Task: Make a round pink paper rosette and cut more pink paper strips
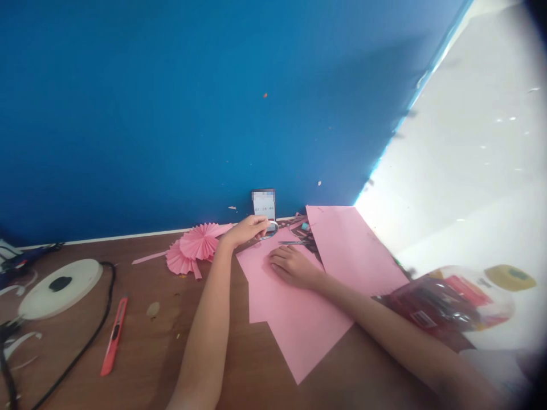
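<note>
My left hand (251, 229) is raised at the back of the table, its fingers curled together. A thin white curved strip (273, 223) shows at its fingertips; its full shape is hidden. My right hand (294, 267) lies flat, palm down, on overlapping sheets of pink paper (299, 336). Just beyond its fingers lies a pair of scissors (294, 242), blades pointing left. Two pink pleated paper fans (200, 242), with paper strips sticking out, rest to the left of my left hand.
A phone (264, 206) showing a timer leans on the blue wall (213, 114). Another pink sheet (350, 250) lies at right, near a red and clear plastic package (444, 302). At left are a red box cutter (114, 336), a white round disc (62, 289) and a black cable (92, 341).
</note>
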`<act>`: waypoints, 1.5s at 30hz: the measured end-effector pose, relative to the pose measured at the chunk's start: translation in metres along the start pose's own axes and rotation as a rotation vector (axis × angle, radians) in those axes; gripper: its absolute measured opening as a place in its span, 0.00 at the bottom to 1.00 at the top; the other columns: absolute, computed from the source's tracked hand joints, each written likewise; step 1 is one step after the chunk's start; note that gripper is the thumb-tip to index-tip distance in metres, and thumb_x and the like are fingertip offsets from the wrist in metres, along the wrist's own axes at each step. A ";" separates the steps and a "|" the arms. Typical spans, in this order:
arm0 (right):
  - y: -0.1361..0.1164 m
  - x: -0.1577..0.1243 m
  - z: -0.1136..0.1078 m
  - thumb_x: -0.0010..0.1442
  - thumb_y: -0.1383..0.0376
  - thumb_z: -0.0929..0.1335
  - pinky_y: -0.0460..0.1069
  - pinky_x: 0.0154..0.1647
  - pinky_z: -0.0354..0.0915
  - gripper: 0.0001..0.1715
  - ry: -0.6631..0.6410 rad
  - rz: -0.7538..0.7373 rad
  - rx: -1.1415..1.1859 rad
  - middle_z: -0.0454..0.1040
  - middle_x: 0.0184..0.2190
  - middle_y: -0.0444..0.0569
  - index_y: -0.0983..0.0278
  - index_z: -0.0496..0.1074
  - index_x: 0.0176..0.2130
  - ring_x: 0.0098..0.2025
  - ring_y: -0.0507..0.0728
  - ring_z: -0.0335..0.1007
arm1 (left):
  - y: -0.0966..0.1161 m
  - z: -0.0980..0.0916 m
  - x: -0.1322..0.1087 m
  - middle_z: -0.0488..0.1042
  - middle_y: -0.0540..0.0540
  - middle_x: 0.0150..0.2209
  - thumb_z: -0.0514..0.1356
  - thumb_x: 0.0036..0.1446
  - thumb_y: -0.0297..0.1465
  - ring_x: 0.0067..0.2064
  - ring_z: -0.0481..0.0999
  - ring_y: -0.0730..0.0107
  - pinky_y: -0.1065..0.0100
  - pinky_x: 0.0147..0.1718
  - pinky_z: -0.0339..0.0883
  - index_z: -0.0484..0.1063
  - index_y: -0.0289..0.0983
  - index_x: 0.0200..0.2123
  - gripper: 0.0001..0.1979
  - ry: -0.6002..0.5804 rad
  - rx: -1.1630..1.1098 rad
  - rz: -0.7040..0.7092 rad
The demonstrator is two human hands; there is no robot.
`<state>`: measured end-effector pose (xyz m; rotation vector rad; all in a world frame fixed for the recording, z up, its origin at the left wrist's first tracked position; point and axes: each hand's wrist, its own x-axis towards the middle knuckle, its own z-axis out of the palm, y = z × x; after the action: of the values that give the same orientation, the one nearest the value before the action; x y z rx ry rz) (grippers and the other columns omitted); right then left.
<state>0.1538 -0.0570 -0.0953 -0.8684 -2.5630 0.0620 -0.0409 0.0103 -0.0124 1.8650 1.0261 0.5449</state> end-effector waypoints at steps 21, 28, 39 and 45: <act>0.011 -0.001 0.000 0.67 0.66 0.56 0.48 0.39 0.59 0.13 0.167 0.385 -0.041 0.70 0.40 0.52 0.64 0.66 0.43 0.41 0.57 0.65 | -0.008 -0.010 -0.002 0.71 0.49 0.32 0.56 0.56 0.42 0.31 0.65 0.73 0.73 0.30 0.55 0.76 0.37 0.41 0.17 -0.298 0.196 0.057; 0.016 -0.006 0.006 0.67 0.64 0.57 0.50 0.44 0.60 0.13 0.367 0.417 -0.025 0.70 0.35 0.51 0.63 0.68 0.39 0.41 0.58 0.65 | -0.005 -0.005 -0.008 0.74 0.47 0.40 0.58 0.54 0.44 0.41 0.71 0.69 0.73 0.38 0.60 0.75 0.38 0.40 0.18 -0.406 0.054 -0.063; 0.017 -0.008 0.013 0.66 0.64 0.58 0.46 0.32 0.58 0.11 0.427 0.445 0.085 0.74 0.33 0.48 0.61 0.68 0.42 0.32 0.55 0.69 | 0.015 0.010 -0.004 0.71 0.48 0.32 0.59 0.55 0.42 0.35 0.68 0.72 0.69 0.37 0.60 0.70 0.36 0.37 0.15 -0.441 -0.052 0.032; 0.020 -0.009 0.013 0.65 0.62 0.59 0.46 0.28 0.56 0.11 0.440 0.506 0.113 0.74 0.31 0.47 0.62 0.67 0.43 0.28 0.53 0.67 | 0.009 -0.006 -0.011 0.72 0.48 0.38 0.57 0.57 0.39 0.38 0.68 0.73 0.72 0.38 0.59 0.71 0.36 0.40 0.13 -0.323 0.008 0.078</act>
<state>0.1656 -0.0449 -0.1143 -1.3005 -1.8745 0.1468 -0.0479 0.0018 -0.0007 1.9292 0.7454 0.2706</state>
